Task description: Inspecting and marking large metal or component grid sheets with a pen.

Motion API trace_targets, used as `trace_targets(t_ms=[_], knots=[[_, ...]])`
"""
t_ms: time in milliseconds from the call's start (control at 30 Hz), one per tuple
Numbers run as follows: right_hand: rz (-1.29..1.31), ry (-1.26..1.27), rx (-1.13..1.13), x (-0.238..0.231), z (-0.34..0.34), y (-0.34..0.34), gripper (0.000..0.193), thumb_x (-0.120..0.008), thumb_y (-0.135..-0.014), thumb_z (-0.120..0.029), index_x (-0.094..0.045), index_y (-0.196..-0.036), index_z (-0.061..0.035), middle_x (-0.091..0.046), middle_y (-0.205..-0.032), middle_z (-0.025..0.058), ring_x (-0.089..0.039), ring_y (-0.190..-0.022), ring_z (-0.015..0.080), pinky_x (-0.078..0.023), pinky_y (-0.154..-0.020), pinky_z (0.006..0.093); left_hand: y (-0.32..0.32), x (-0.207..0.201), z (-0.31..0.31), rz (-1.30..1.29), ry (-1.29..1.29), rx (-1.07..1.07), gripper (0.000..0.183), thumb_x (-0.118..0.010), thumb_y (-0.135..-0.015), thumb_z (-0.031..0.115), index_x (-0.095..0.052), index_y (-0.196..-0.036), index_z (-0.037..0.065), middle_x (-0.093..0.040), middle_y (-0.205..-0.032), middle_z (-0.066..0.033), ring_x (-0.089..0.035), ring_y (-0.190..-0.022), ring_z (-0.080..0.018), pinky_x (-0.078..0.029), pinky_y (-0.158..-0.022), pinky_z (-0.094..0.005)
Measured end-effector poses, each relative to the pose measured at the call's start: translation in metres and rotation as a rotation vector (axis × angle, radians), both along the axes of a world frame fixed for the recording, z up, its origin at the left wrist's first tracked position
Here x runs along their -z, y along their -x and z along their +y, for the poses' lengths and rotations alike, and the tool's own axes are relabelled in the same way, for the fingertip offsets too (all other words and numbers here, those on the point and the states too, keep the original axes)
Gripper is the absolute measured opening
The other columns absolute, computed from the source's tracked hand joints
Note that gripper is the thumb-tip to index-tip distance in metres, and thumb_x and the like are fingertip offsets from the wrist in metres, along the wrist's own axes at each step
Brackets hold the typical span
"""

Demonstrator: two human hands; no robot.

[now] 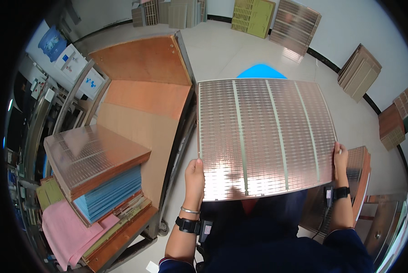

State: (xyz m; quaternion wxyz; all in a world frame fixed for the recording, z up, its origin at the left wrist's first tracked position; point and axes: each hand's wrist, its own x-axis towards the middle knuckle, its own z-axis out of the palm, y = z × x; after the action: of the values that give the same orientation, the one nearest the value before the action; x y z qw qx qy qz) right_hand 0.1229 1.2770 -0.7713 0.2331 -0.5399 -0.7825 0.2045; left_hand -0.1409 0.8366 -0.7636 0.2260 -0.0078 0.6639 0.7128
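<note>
A large copper-coloured circuit board panel (258,136), patterned with fine rows and crossed by three pale green strips, is held up in front of me. My left hand (195,177) grips its left edge near the lower corner, thumb on the face and the other fingers hidden behind. On the opposite edge my right hand (341,157) has hold of the panel, its fingers partly hidden. To my left, a stack of similar copper panels (97,150) rests on a pile of blue sheets (110,193) on a wooden-backed cart (147,113).
A pink cloth (72,232) hangs at the cart's lower left. Beyond the held panel shows a bright blue object (262,71). More panels (359,73) lean along the right wall. Close by my right arm stands another panel stack (361,177). A water dispenser (79,68) is far left.
</note>
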Motion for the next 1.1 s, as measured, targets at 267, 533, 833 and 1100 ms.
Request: trace_targets(t_ms=[267, 533, 833, 1100], knots=[[0.127, 0.061, 0.031, 0.002, -0.013, 0.022, 0.045, -0.05, -0.093, -0.038, -0.061, -0.104, 0.0038, -0.065, -0.091, 0.0222, -0.063, -0.088, 0.0329, -0.047, -0.077, 0.037, 0.057, 0.003, 0.008, 0.076, 0.041, 0.047, 0.034, -0.042, -0.099, 0.026, -0.057, -0.09, -0.004, -0.06, -0.081, -0.0059, -0.053, -0.07, -0.0096, -0.045, -0.065, -0.0247], [-0.035, -0.017, -0.134, -0.008, -0.007, 0.038, 0.035, -0.05, -0.093, -0.028, -0.058, -0.109, 0.0026, -0.065, -0.093, 0.0243, -0.063, -0.087, 0.0388, -0.048, -0.074, 0.0413, 0.076, -0.006, 0.032, 0.0, 0.072, 0.039, 0.033, -0.044, -0.098, 0.026, -0.057, -0.098, -0.004, -0.062, -0.087, -0.0072, -0.056, -0.076, -0.0118, -0.046, -0.071, -0.0263], [-0.075, -0.394, -0.112, -0.015, -0.072, 0.043, 0.032, -0.053, -0.09, -0.016, -0.054, -0.12, -0.0056, -0.056, -0.118, 0.0255, -0.057, -0.107, 0.0382, -0.047, -0.089, 0.0407, 0.064, -0.02, 0.01, 0.511, 0.603, 0.101, 0.027, -0.052, -0.093, 0.02, -0.061, -0.087, -0.005, -0.06, -0.07, -0.012, -0.056, -0.066, -0.0188, -0.045, -0.065, -0.0315], [-0.059, -0.145, -0.084, -0.04, -0.086, 0.044, 0.031, -0.05, -0.092, -0.016, -0.054, -0.122, -0.0069, -0.058, -0.117, 0.0206, -0.059, -0.105, 0.0335, -0.048, -0.085, 0.0386, 0.07, -0.047, 0.024, 0.693, 0.912, 0.012, 0.027, -0.048, -0.093, 0.017, -0.061, -0.084, -0.005, -0.06, -0.076, -0.0214, -0.058, -0.069, -0.0344, -0.045, -0.064, -0.0397]])
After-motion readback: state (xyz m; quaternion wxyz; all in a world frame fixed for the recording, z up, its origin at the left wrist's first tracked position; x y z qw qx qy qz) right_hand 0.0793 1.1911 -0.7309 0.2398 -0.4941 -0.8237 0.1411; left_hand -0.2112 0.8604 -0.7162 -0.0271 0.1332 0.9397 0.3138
